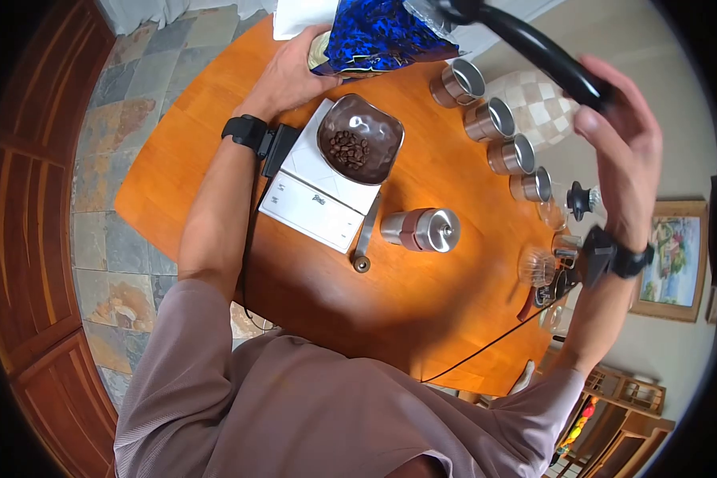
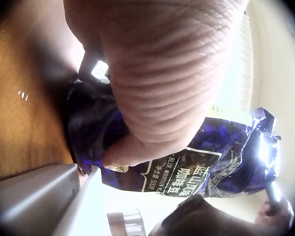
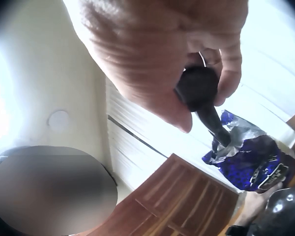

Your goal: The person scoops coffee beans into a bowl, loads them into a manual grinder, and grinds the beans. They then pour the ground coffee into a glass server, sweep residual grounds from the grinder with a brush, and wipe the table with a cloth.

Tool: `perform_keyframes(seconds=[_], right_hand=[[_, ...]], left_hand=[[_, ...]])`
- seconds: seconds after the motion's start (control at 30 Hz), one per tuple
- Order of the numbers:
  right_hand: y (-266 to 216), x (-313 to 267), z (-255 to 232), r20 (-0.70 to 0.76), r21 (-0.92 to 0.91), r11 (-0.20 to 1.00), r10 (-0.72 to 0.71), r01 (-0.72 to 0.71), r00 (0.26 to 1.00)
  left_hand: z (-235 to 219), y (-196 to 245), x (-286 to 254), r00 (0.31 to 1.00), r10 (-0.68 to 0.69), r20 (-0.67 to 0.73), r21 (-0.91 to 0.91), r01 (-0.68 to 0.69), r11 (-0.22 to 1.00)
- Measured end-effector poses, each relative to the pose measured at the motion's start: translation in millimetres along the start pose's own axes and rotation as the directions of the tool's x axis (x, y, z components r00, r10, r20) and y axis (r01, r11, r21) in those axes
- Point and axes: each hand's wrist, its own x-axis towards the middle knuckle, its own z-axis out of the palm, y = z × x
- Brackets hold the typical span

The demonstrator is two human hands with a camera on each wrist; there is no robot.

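My left hand (image 1: 289,76) holds a shiny blue coffee bag (image 1: 374,36) low on its side, at the far edge of the table; the thumb lies across the printed front in the left wrist view. Torn foil forms the bag's open mouth, facing right. With my right hand (image 1: 631,155), raised at the right, I grip a long black-handled utensil (image 1: 540,49). Its far end reaches into the bag's mouth and is hidden there. Beside the bag, a dark brown dish (image 1: 384,127) holds several coffee beans (image 1: 348,150) and sits on a white scale (image 1: 315,209).
A steel hand grinder (image 1: 434,230) lies right of the scale, its detached crank (image 1: 363,247) against the scale's edge. Several steel cups (image 1: 490,119) line the table's far right side, followed by glassware (image 1: 537,266). A black cord (image 1: 494,340) crosses the near right corner.
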Motion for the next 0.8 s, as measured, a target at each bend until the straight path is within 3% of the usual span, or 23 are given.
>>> perform_keyframes(seconds=[0.07,0.1,0.17,0.2,0.23,0.3,0.33,0.37,0.43,0.5,0.6,0.63,0.7,0.73,0.77,0.8], right_hand=[[-8.1,18.9,25.6,0.180,-0.050,0.998,-0.027,0.037,0.983],[-14.5,25.2,33.9,0.178,-0.048,0.998,-0.021,0.030,0.984],[-25.5,42.5,46.7,0.240,0.428,0.891,0.049,-0.151,0.970],[-3.3,41.6,63.5,0.047,0.303,0.949,-0.111,0.092,0.993],[-0.5,38.9,67.4,0.067,0.305,0.949,-0.104,0.079,0.992],[2.4,36.2,71.1,-0.033,0.344,0.939,-0.018,0.028,0.999],[17.1,36.4,81.8,-0.136,0.289,0.947,-0.105,0.141,0.985],[22.3,37.7,80.8,-0.135,0.291,0.947,-0.102,0.138,0.986],[24.3,37.2,77.5,0.018,0.417,0.890,0.194,-0.184,0.981],[14.9,37.4,84.7,-0.062,0.344,0.920,0.221,-0.187,0.973],[21.7,54.2,86.4,-0.099,0.450,0.893,0.077,-0.025,0.992],[19.8,63.7,87.5,-0.098,0.452,0.891,0.082,-0.029,0.992],[12.3,78.6,95.6,-0.130,0.343,0.922,0.235,-0.179,0.963],[6.7,78.9,106.0,-0.106,0.398,0.895,0.262,-0.201,0.959],[21.2,89.7,98.3,0.072,0.270,0.928,0.246,-0.256,0.967],[23.4,90.9,95.5,0.123,0.273,0.918,0.265,-0.289,0.956]], left_hand=[[-1.2,-1.0,1.3,1.000,0.010,0.008,0.020,-0.010,1.000],[-0.1,-1.7,0.7,1.000,0.011,0.012,0.039,-0.012,0.999],[1.9,-5.3,5.8,1.000,-0.001,-0.003,0.048,0.001,0.999],[2.2,-8.8,2.1,1.000,-0.019,-0.012,0.058,0.019,0.998],[2.8,-4.4,-2.8,0.999,-0.038,-0.016,0.051,0.039,0.998],[0.3,8.8,-1.0,0.999,-0.039,-0.020,0.051,0.040,0.998],[1.3,6.0,-1.1,0.999,-0.031,-0.027,0.003,0.031,1.000],[1.5,3.4,-0.3,0.999,-0.034,-0.025,0.005,0.035,0.999],[1.3,1.1,0.3,0.999,-0.040,-0.007,-0.051,0.039,0.998],[1.0,-2.6,1.2,1.000,-0.022,-0.007,0.002,0.022,1.000],[-0.8,0.5,-0.9,1.000,-0.024,-0.004,0.043,0.024,0.999],[-0.6,3.0,-1.3,0.999,-0.035,0.001,0.029,0.035,0.999],[-2.9,4.7,-0.4,0.993,-0.108,0.049,0.007,0.108,0.994],[-3.3,5.4,0.2,0.980,-0.173,0.094,-0.009,0.175,0.985],[-1.6,4.1,-0.1,0.981,-0.169,0.099,-0.009,0.170,0.985],[0.2,0.5,-0.5,0.992,-0.112,0.057,-0.023,0.113,0.993]])
